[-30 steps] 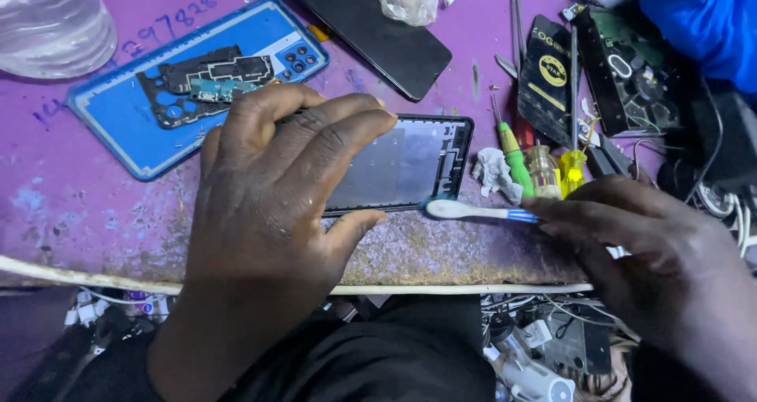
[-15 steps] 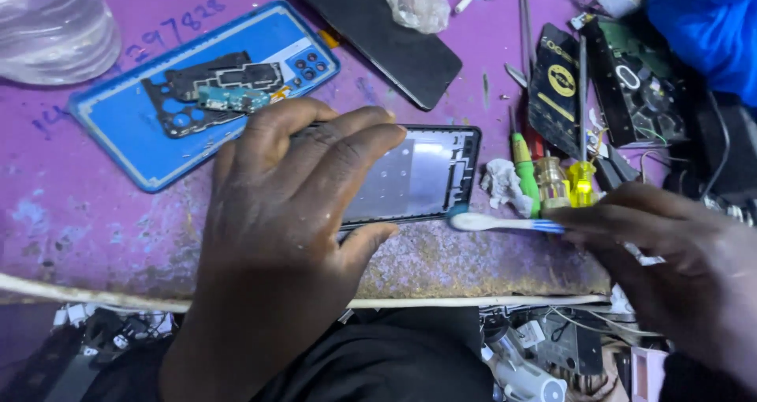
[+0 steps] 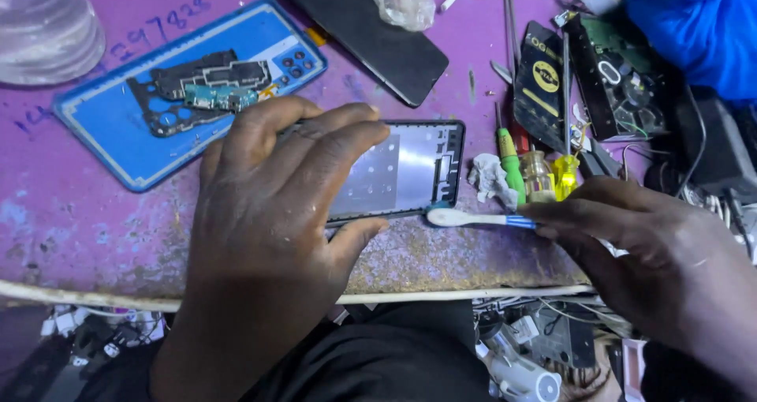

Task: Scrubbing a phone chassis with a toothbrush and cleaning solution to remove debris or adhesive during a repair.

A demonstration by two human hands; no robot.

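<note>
Our left hand (image 3: pixel 268 205) grips the phone frame (image 3: pixel 410 169) flat on the table (image 3: pixel 71 213); our right hand (image 3: pixel 631 244) pinches a toothbrush (image 3: pixel 473 219), head just beside the frame's corner.

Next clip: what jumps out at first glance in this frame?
At centre, the left hand presses a stripped phone frame onto the worn purple table, while the right hand holds a white toothbrush at the frame's lower right corner. Upper left lies a blue phone back cover carrying loose black parts.
</note>
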